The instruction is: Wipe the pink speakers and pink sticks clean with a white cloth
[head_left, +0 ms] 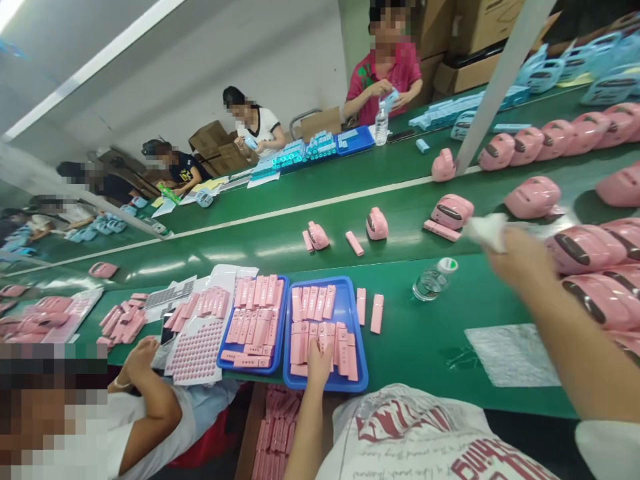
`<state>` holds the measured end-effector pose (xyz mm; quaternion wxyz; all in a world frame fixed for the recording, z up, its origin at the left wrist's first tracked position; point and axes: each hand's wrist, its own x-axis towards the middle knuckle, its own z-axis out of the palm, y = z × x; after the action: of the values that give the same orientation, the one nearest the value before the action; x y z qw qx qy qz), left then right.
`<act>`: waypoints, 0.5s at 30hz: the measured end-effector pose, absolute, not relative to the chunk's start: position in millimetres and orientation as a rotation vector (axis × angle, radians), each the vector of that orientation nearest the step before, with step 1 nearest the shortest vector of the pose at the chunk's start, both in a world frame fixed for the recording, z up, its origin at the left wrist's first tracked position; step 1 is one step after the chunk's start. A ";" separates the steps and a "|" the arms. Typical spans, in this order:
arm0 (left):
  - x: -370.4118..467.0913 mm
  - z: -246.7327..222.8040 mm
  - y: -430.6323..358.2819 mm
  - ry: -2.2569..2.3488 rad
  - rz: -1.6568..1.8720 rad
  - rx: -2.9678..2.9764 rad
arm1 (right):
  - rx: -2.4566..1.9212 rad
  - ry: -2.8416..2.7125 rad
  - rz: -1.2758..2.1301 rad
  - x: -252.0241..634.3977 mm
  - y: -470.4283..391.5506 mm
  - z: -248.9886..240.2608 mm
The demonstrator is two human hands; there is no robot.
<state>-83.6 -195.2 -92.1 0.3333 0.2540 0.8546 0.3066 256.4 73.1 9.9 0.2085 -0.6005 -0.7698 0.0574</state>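
My left hand (320, 360) reaches into the right blue tray (362, 370), its fingers closed on a pink piece among the rows of pink pieces. Out to the right, my right hand (510, 247) holds a crumpled white cloth (487, 231), blurred by motion, over the bench near a pink rounded housing (452, 211). Two pink pieces (377, 313) lie just right of the tray. A second blue tray (281, 353) full of pink pieces stands against its left side.
A clear bottle (434, 280) stands between my hands. Pink housings (587, 248) crowd the far right beside a slanted post (500, 87). A white sheet (510, 355) lies nearer me. A co-worker's arm (155, 400) is at the left; others sit across the line.
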 end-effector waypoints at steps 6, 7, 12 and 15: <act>-77.9 -102.2 -195.9 2.136 0.945 0.558 | -1.259 -2.276 0.319 197.2 29.4 -38.6; -77.2 -104.5 -196.9 2.132 0.966 0.521 | -1.245 -2.175 0.344 198.8 29.4 -45.8; -70.4 -101.2 -196.6 2.020 1.144 0.438 | -1.381 -1.691 0.370 220.5 61.4 -56.9; -63.5 -82.5 -190.9 1.766 1.331 0.450 | -1.476 -1.449 0.347 231.9 77.9 -57.6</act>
<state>-63.5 -190.9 -82.5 0.4283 0.1801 0.7072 0.5329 231.9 77.9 -57.6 0.4988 -0.6099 -0.5989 0.1434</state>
